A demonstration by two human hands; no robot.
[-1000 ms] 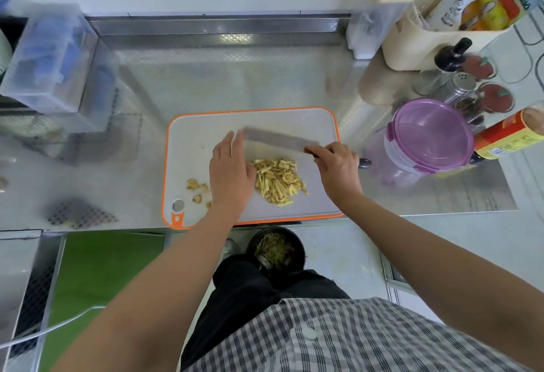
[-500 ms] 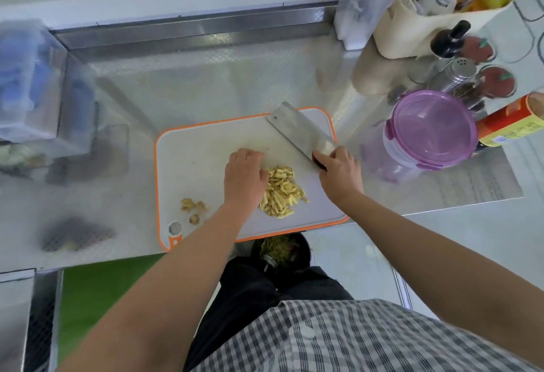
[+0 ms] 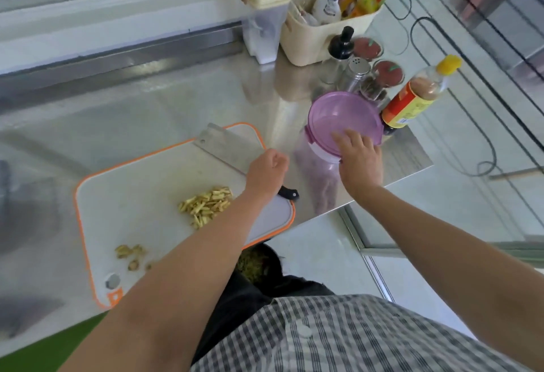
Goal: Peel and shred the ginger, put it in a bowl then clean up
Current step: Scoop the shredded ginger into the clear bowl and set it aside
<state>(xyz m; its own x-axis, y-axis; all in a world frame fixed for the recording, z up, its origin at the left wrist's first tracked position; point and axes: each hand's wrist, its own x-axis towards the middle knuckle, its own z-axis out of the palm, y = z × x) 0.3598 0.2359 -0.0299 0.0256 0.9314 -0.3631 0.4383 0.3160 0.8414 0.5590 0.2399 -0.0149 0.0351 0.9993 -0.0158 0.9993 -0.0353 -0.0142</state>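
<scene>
A pile of shredded ginger lies on the white, orange-rimmed cutting board, with a few peel scraps nearer its front left corner. The cleaver lies flat on the board's right side, its black handle tip poking out under my left wrist. My left hand hovers over the cleaver with its fingers curled in a fist, and nothing shows in its grip. My right hand rests with straight, spread fingers on the near rim of the purple lid of a clear container, just right of the board.
Behind the container stand a sauce bottle, a metal shaker, red-lidded jars and a cream basket of packets. The steel counter ends just right of the container. A dark bin with peelings sits below the board's edge.
My right hand let go of the cleaver, which now lies on the board, and moved right onto the purple lid. My left hand left the ginger pile and moved right over the cleaver.
</scene>
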